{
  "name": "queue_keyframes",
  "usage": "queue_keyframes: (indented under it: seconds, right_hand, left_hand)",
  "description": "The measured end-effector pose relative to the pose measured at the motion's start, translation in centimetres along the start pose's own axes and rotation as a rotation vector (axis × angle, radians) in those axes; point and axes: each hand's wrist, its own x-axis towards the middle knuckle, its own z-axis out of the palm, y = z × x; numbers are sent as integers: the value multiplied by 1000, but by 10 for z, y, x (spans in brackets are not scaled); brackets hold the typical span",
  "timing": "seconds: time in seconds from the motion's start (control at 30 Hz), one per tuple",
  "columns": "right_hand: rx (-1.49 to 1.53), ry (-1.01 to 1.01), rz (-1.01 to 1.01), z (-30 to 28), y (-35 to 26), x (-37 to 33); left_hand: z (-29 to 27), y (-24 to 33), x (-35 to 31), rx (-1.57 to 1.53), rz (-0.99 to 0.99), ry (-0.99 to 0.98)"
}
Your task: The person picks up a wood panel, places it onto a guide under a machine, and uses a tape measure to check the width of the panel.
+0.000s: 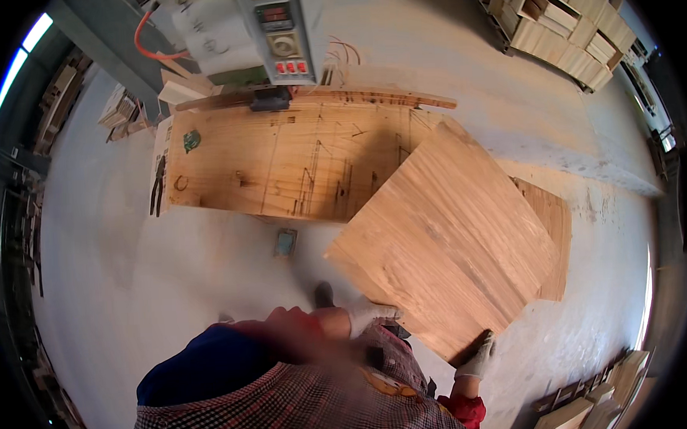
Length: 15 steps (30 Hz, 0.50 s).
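A large square wooden panel (452, 233) with straight grain is tilted across the right end of a worktable (280, 163). My left hand (372, 317), in a pale glove, grips the panel's near left edge. At its near right edge my right hand (478, 356), gloved with dark fingertips, holds the same panel. The fingers beneath the panel are hidden. Another wooden panel (555, 236) shows partly from under the right side of the held one.
A machine with a control box (280, 37) stands behind the worktable. Pliers (158, 186) and a green crumpled piece (191, 140) lie at its left end. A small blue-topped box (285, 242) sits on the floor. Stacked wooden pieces (562, 32) stand far right; boards (567, 418) lie near right.
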Motion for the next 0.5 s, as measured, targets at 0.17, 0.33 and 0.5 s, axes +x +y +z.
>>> queue_keyframes:
  seconds: [0.17, 0.33, 0.5]
  right_hand:
    - [-178, -294, 80, 135, 21, -47]
    - [-271, -529, 53, 232, 50, -60]
    - [-1055, -885, -688, 287, 6, -99]
  left_hand:
    - [-100, 50, -86, -54, 191, 115]
    - [-162, 86, -116, -472, 222, 190]
    - [-222, 97, -98, -522, 315, 264]
